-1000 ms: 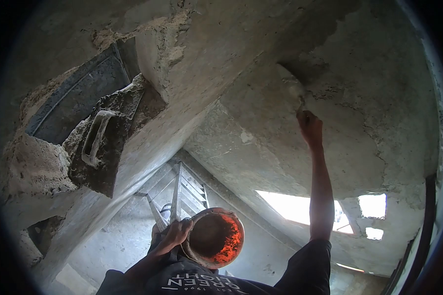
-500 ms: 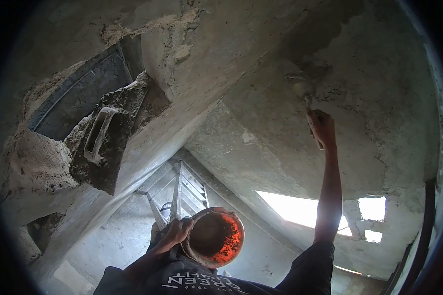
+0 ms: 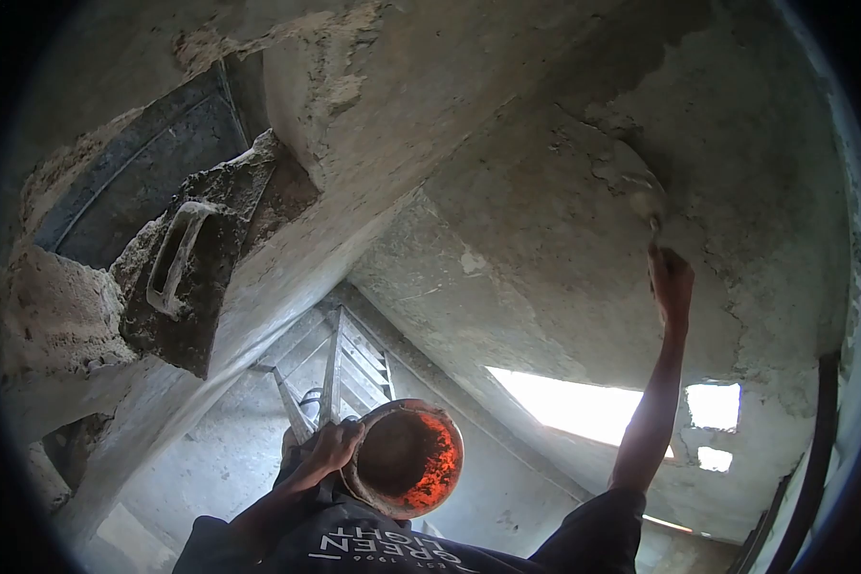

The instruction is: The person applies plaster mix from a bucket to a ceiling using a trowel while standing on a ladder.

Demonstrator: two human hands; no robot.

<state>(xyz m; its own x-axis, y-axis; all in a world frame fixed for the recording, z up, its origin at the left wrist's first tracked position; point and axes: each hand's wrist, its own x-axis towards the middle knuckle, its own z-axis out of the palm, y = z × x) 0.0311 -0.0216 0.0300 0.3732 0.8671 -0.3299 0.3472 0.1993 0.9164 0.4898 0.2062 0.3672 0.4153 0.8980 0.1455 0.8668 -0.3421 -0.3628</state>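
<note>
Round orange bucket, grey-caked inside, is lower centre; left hand has fingers curled over its left rim. Farther right, right hand is wrapped around the thin metal trowel, blade against rough grey wall.

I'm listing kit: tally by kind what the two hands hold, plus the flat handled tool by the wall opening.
Bucket, in the left hand: 1
Trowel, in the right hand: 1
Handled float, by the opening: 1
Total: 3
</note>
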